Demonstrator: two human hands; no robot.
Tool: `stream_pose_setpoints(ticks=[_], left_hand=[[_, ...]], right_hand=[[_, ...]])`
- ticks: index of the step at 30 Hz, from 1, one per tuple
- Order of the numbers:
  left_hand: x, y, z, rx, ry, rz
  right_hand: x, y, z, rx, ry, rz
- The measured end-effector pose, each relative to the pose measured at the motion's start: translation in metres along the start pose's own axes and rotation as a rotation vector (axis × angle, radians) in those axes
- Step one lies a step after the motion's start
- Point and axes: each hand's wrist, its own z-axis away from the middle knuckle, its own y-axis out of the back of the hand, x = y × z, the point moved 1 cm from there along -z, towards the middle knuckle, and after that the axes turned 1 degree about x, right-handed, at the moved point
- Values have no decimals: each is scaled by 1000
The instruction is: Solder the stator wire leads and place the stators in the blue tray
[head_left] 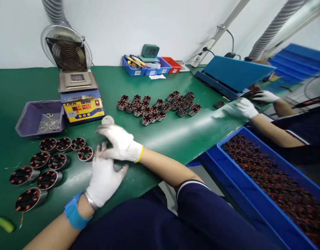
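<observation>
My left hand (104, 178), in a white glove, lies low over the green table with its thumb spread; no held thing shows in it. Its fingertips are beside a round motor stator (85, 153) with copper windings in a metal ring. My right hand (119, 141), gloved too, crosses just above the left with fingers stretched out and slightly blurred. Near its fingertips is a small white round piece (107, 120), partly covered. Several more stators (48, 178) stand in loose rows to the left of my hands. Whatever is under my palms is hidden.
Behind my hands stands a solder pot (83, 107) with a lit display, beside a purple tray (40, 118) of metal scraps. More stators (146, 109) stand mid-table. Small bins (133, 69) line the wall. At right are a co-worker's gloved hands (245, 108) and a blue crate (235, 170).
</observation>
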Motion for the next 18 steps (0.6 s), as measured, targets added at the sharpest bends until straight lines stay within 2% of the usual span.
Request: stream_pose_setpoints(ticks=[2,4,6,8,11,13,15,16,18], left_hand=[[-2,-2,2,65,1,-117],[-5,-2,3,74,9,-145],[-6,-2,3,84,7,-90],[-7,-1,1,101,12,30],[-8,3,-2,94,114,345],[-8,6,-2,25,260,649],[-8,9,-2,-71,390,929],[-7,11,-2,-102,413,992],[-8,16,-2,-101,378,945]], right_hand=[[19,24,20,156,-138,173],[43,44,39,211,-374,379],[64,57,52,169,-586,538],[76,63,58,87,-678,641],[69,59,59,46,-628,630],[46,51,58,95,-549,436],[15,40,58,145,-425,135],[-2,35,58,166,-341,1],[-30,28,58,211,-162,-171]])
